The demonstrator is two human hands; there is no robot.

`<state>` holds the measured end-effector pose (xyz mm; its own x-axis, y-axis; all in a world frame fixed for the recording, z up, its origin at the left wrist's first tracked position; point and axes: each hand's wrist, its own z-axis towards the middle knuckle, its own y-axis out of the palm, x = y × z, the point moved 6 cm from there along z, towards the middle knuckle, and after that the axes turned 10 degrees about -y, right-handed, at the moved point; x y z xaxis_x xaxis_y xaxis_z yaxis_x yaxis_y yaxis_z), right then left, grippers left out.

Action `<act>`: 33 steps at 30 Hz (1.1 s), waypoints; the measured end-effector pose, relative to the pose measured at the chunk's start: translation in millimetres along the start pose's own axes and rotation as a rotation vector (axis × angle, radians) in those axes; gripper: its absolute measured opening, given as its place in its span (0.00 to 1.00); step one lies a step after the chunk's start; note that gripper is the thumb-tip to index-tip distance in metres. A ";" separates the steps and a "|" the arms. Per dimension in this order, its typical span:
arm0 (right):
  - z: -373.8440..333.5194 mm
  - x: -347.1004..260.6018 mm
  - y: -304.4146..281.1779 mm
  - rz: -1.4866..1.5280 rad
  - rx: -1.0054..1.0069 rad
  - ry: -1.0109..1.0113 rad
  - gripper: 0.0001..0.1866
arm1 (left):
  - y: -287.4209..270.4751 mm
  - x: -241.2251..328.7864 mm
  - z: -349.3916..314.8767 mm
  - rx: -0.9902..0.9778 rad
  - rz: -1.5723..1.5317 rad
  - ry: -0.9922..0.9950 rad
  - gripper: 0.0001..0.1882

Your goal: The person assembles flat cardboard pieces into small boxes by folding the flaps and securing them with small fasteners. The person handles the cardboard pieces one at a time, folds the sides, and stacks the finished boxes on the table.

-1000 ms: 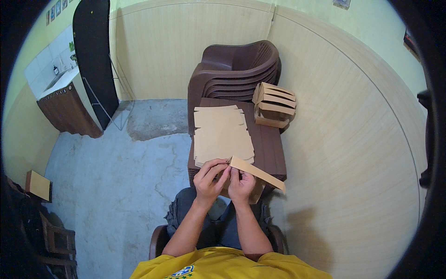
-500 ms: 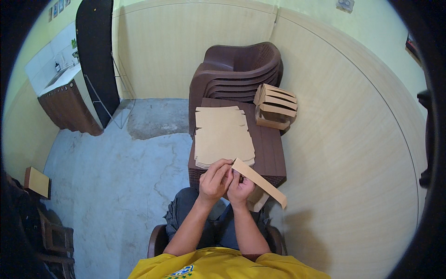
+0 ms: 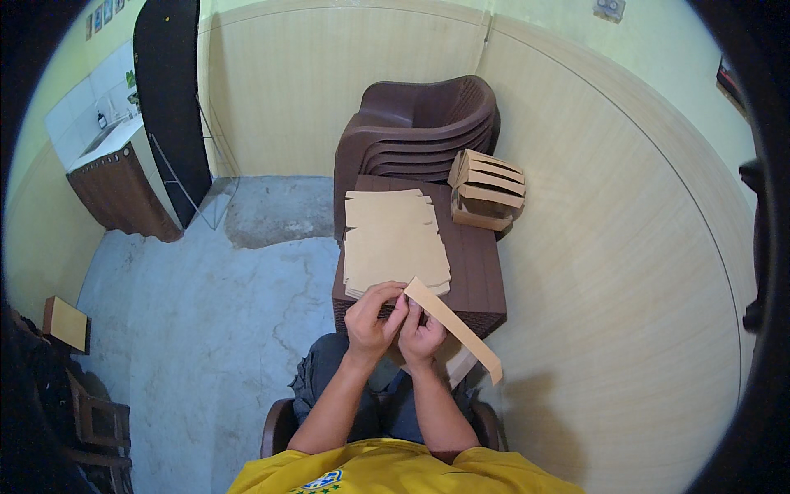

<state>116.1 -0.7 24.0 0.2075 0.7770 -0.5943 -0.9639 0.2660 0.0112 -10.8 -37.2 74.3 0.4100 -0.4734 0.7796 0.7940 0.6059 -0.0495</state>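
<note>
A partly folded brown cardboard box [image 3: 453, 322] is held over my lap, its long narrow side slanting down to the right. My left hand [image 3: 372, 323] pinches the box's upper left corner with fingertips and thumb. Close beside it, my right hand [image 3: 421, 334] grips the same box from below, partly behind the cardboard. Just beyond my hands lies a stack of flat cardboard blanks [image 3: 395, 239] with notched edges, on a brown woven-look plastic table [image 3: 473, 280].
Several folded cardboard boxes [image 3: 487, 183] are piled at the table's far right. Stacked brown plastic chairs [image 3: 420, 123] stand behind it. A wood-panelled wall [image 3: 625, 272] curves along the right. A dark tall board [image 3: 171, 107] and a sink counter [image 3: 111, 140] are at far left.
The cardboard box has shifted slightly left, and its far right end has tilted lower. Both hands have moved a little to the left with it, still gripping.
</note>
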 end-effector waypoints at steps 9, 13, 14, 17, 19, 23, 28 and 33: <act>17.6 4.4 -8.5 -0.009 -0.040 0.113 0.04 | -4.5 11.2 -0.6 0.038 -0.119 0.010 0.14; 18.5 3.2 -5.8 0.258 -0.071 0.154 0.04 | -3.7 4.7 10.1 -0.038 -0.119 -0.098 0.11; 18.6 3.6 -4.9 0.356 -0.075 0.179 0.04 | -2.9 4.0 11.9 -0.066 -0.117 -0.108 0.10; 20.2 3.2 -5.4 0.378 -0.094 0.214 0.04 | -0.8 7.2 13.0 -0.109 -0.057 -0.043 0.13; 22.1 4.7 -6.1 0.340 -0.107 0.280 0.04 | 6.0 2.1 11.1 -0.169 -0.198 -0.137 0.19; 31.8 5.3 -3.9 0.271 -0.153 0.316 0.07 | 12.7 -7.4 -1.5 -0.247 -0.302 -0.229 0.29; 46.6 17.2 5.9 0.293 -0.385 0.393 0.08 | -10.7 -38.7 6.7 -0.143 -0.196 -0.286 0.37; 82.7 34.1 -43.5 -0.210 -0.231 0.233 0.19 | -61.6 -64.8 18.1 -0.025 -0.446 -0.466 0.38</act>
<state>178.9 61.5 69.7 0.3863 0.5617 -0.7316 -0.9222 0.2496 -0.2954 -94.4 -32.2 38.1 -0.1956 -0.3459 0.9177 0.8554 0.3974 0.3321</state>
